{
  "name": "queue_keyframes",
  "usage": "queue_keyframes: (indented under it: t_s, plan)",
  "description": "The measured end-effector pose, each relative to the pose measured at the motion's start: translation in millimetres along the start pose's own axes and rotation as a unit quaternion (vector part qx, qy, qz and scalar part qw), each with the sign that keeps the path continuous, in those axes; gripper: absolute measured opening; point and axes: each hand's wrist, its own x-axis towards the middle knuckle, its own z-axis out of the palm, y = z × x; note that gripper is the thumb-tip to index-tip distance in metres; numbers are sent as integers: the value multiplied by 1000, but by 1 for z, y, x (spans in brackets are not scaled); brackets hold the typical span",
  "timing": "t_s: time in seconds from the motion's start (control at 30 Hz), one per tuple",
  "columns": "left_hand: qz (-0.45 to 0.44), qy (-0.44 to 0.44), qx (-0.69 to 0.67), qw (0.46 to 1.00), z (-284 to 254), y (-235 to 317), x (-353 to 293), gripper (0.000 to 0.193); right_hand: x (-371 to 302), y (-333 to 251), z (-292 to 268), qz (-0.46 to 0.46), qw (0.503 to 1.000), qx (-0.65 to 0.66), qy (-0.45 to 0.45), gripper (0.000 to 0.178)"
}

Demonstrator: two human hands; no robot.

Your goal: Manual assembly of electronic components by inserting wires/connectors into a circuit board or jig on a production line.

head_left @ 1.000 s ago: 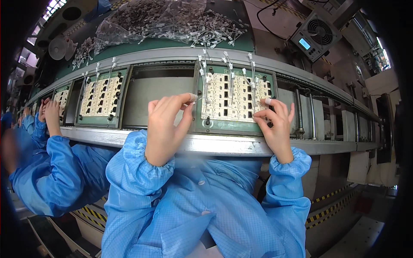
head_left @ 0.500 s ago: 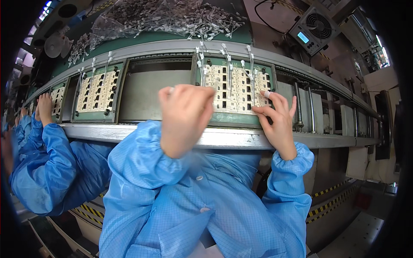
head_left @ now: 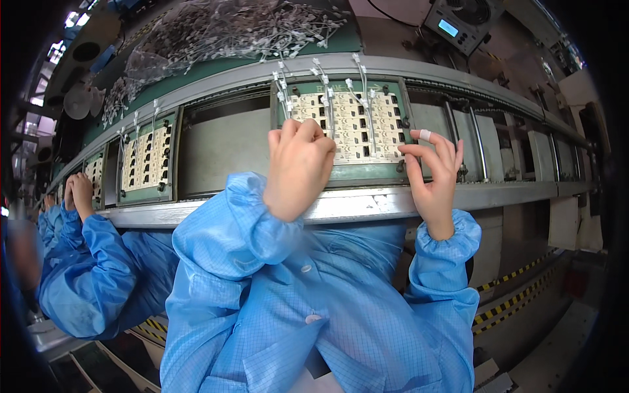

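Through the head camera, my only view, I see both bare hands at a green fixture board (head_left: 360, 172), which sits in front of them on a track between two metal rails. The left hand (head_left: 298, 169) is over the board's lower left part, its fingers curled in and drawn together; the fingertips are hidden behind the knuckles, so I cannot tell whether they pinch anything. The right hand (head_left: 436, 173) is at the board's lower right edge, loosely spread, with a white band (head_left: 425, 135) around one finger. I see nothing in its grasp, and I cannot tell whether its nearest fingertip touches the board.

Between the hands and just beyond them, cream circuit panels (head_left: 348, 131) with black parts cover the board, and white-ended wires (head_left: 372, 128) run across them and over its far edge. Nearer to me than the fingertips runs the silvery near rail (head_left: 367, 202). Well left of the left hand, a second fixture (head_left: 141, 193) stands on the track, and farther left is a co-worker's hand (head_left: 82, 194). Far beyond the hands lies a heap of wires (head_left: 249, 33).
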Motion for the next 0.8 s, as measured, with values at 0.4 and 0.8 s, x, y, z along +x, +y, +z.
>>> queue_keyframes:
  t_s: [0.4,0.8]
  plan:
    - [-31,-37,19,999,-1,8,0,4,-7,3,-5,22,997,44,65,13]
    - [37,-41,77,995,-8,12,-9,10,-6,1,-5,32,996,53,70,13]
